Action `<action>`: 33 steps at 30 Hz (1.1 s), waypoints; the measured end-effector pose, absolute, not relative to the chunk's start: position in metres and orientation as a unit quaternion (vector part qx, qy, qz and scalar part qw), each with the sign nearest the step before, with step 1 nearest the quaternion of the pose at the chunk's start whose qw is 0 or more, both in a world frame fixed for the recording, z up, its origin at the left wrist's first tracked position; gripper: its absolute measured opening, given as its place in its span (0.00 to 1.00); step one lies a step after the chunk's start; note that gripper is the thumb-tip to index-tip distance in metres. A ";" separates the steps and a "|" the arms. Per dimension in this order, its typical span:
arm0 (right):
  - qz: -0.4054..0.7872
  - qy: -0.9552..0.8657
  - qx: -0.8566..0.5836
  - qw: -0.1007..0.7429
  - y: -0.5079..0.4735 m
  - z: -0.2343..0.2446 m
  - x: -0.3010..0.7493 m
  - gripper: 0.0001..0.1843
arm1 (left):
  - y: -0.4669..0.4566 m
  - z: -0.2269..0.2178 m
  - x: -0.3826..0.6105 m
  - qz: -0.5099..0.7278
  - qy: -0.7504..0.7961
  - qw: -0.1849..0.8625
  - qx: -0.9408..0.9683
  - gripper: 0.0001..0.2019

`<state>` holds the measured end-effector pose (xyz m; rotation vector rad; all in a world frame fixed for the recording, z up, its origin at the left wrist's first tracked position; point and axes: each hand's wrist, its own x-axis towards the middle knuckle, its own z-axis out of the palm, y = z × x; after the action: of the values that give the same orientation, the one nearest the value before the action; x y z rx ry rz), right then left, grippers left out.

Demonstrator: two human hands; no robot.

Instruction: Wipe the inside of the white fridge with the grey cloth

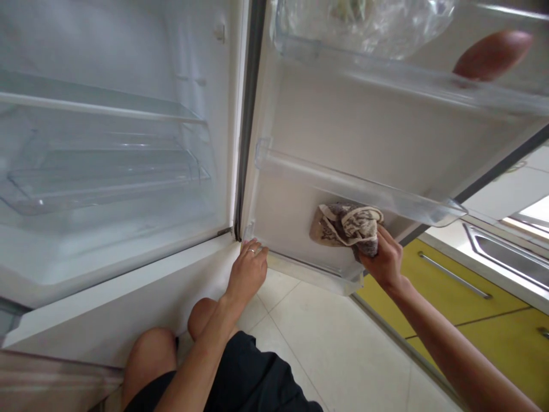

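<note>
Clutching bunched patterned cloth point(345, 226) in right hand point(386, 260), right of frame centre, just below middle rack point(343, 180) of open fridge door point(377, 131), lying leftward from grip, long axis roughly level, with left hand point(251, 266) farther off at lower centre, hold unclear.

To your left is the white, boxy fridge cabinet point(107, 34); to your right, its flat white door point(364, 126), the crumpled beige-and-grey fabric cloth point(349, 226) before it below a clear plastic trough-shaped rack point(351, 184), yellow rectangular drawers point(429, 294) beyond.
</note>
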<state>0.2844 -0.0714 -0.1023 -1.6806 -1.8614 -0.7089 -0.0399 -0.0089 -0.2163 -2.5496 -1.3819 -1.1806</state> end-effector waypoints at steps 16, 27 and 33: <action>0.006 -0.879 -0.469 -0.084 0.063 -0.144 0.133 0.21 | -0.006 -0.221 -0.032 -0.388 -0.421 -0.005 -0.819 0.21; 0.098 -0.860 -0.479 -0.149 0.059 -0.143 0.168 0.19 | -0.005 -0.217 -0.040 -0.371 -0.418 -0.002 -0.829 0.21; 0.120 -0.812 -0.536 -0.197 0.026 -0.130 0.231 0.16 | -0.004 -0.221 -0.040 -0.383 -0.415 -0.022 -0.825 0.21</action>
<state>0.2307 0.0263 -0.1296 -1.9330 -2.9321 0.4346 -0.0395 -0.0041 -0.2211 -2.6289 -1.3208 -1.2211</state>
